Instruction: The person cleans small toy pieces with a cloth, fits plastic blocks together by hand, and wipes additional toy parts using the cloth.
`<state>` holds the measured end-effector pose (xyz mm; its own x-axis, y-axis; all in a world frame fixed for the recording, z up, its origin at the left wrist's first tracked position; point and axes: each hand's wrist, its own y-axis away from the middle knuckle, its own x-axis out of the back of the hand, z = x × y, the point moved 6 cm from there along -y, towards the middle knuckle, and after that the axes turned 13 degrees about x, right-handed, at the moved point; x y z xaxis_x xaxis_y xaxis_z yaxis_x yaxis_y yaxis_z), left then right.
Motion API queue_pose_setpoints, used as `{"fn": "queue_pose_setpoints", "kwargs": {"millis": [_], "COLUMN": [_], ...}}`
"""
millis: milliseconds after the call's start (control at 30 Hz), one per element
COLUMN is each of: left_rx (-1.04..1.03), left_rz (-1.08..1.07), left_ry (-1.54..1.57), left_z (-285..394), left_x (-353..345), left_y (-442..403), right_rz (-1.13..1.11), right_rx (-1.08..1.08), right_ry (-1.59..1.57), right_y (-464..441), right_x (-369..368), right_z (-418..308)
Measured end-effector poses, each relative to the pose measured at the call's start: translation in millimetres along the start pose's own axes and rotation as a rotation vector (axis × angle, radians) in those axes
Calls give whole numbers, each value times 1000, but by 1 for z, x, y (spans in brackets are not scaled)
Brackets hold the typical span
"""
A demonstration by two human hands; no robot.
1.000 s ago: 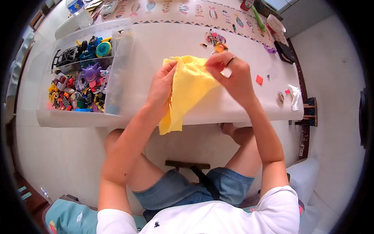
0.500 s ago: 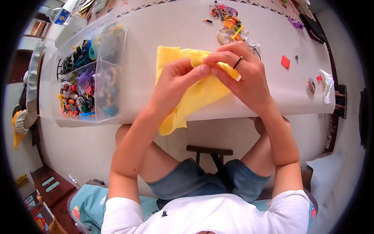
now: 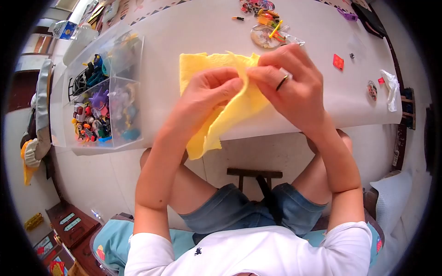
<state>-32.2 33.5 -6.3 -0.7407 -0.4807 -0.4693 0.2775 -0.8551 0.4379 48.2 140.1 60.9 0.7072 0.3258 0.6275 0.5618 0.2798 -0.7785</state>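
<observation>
A yellow cloth (image 3: 230, 120) with a fuzzy surface hangs partly over the table's front edge. My left hand (image 3: 209, 89) is closed on its folded edge, thumb against the curled fingers. Close beside it, my right hand (image 3: 292, 80) is pinched at the raised upper edge of the cloth, wearing a dark ring (image 3: 282, 83) on one finger. A small white piece (image 3: 285, 73) shows between the fingers of that hand; what it is I cannot make out. The two sets of fingertips are a short gap apart, with the cloth's edge standing up between them.
A clear divided box (image 3: 113, 115) with many small toys stands at the left. Beyond my hands lie small plastic trinkets (image 3: 267, 34). To the right are a red packet (image 3: 338, 61), a crumpled white tissue (image 3: 391, 89) and a dark pouch (image 3: 368, 20).
My hands have drawn slightly apart, and the cloth's edge now stands up between them. The white piece has shifted from below my right hand to its fingers. The view has tilted slightly.
</observation>
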Motion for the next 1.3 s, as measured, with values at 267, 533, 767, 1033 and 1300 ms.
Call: {"fn": "queue_pose_setpoints", "kwargs": {"millis": [267, 533, 767, 1033, 1300], "left_rx": [-228, -155, -218, -255, -309], "left_rz": [147, 92, 86, 80, 122], "left_ry": [-50, 84, 52, 10, -15], "left_z": [10, 1, 5, 4, 1], "left_x": [1, 19, -1, 3, 9], "left_y": [8, -2, 2, 1, -4], "right_rz": [151, 144, 152, 101, 73], "right_rx": [-336, -286, -281, -166, -238], "right_ry": [-405, -381, -360, -370, -496], "right_y": [1, 3, 4, 2, -1], "right_x": [11, 3, 8, 4, -1], "right_z": [25, 21, 21, 8, 3]}}
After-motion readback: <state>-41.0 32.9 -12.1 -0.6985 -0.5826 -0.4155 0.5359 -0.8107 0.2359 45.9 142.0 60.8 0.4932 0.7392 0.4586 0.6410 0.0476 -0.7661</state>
